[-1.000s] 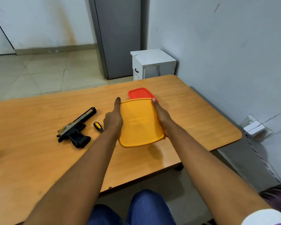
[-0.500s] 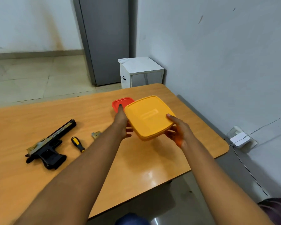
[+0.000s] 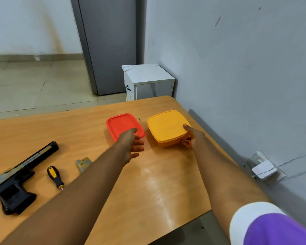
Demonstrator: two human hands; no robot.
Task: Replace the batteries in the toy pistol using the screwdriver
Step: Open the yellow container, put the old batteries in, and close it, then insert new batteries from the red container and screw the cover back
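Toy pistol (image 3: pixel 16 179) and screwdriver (image 3: pixel 54 176) lie untouched; the yellow box (image 3: pixel 168 128) is gripped by the right hand (image 3: pixel 193 138), the left hand (image 3: pixel 132 144) hangs slack. Next, the screwdriver must be taken up.

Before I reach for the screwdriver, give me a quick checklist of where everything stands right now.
1. Yellow container set down: ok, it sits upside down on the table, the right hand gripping its near corner.
2. Left hand free: ok, fingers relaxed, holding nothing, beside the red lid.
3. Screwdriver reachable: ok, it lies flat on the table between the toy pistol and the left forearm.
4. Toy pistol in place: ok, on its side at the left edge of view.
5. Battery cover off: cannot tell; a small grey-gold piece lies near the screwdriver.
6. Batteries on hand: cannot tell, none show.
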